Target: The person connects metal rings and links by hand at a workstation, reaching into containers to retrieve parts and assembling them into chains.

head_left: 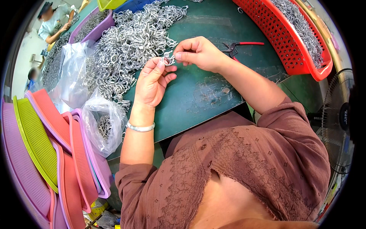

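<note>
Over the green table, my left hand [152, 82] pinches a small silvery metal ring piece [167, 59] between thumb and fingertips. Close against it, my right hand [199, 54] has thumb and forefinger pressed together at the piece's right side, its other fingers curled. Whether the right fingertips grip the same piece or a separate bit is too small to tell. A large heap of similar silvery ring pieces [129, 40] lies just beyond and left of my hands. Red-handled pliers or cutters [233, 48] rest on the table behind my right wrist.
A red perforated basket [280, 36] of metal pieces stands at far right. At left are clear plastic bags [72, 72], one holding pieces, and stacked colored baskets [36, 139]. A purple basket [108, 22] sits far left. A black fan [339, 118] stands right. Two people [55, 24] are beyond.
</note>
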Demonstrator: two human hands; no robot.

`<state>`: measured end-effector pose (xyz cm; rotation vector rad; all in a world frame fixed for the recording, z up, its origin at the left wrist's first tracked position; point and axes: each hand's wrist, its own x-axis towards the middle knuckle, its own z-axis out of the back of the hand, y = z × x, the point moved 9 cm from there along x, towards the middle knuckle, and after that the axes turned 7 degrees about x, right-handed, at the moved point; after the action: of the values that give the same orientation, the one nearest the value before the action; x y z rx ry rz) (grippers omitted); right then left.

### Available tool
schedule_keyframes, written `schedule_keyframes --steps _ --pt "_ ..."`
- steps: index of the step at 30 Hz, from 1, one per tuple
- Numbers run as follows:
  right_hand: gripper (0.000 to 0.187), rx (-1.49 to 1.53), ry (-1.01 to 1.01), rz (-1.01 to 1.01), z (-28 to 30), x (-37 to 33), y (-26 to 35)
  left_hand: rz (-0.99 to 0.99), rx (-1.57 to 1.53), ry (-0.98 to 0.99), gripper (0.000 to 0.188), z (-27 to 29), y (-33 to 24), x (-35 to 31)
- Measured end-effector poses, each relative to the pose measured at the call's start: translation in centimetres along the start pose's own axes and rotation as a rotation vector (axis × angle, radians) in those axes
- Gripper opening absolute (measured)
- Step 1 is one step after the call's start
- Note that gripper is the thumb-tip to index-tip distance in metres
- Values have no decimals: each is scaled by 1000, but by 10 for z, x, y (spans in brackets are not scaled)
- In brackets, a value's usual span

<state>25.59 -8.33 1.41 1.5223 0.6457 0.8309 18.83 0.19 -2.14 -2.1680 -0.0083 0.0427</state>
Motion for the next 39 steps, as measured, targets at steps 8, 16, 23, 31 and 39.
schedule_keyframes --steps 8,16,23,31,39 --pt "14 -185 -65 231 5 -2 17 -13 26 2 9 1 1 1" --pt "20 47 125 6 -1 1 4 -18 45 36 10 -1 2 1" --pt "16 -116 205 156 0 2 5 -14 25 51 12 -3 1 1" --pt "8 -373 128 505 -8 -8 38 49 -52 100 20 -5 8 0" --pt "7 -649 31 561 -17 -14 43 86 -95 65 21 -10 11 -1"
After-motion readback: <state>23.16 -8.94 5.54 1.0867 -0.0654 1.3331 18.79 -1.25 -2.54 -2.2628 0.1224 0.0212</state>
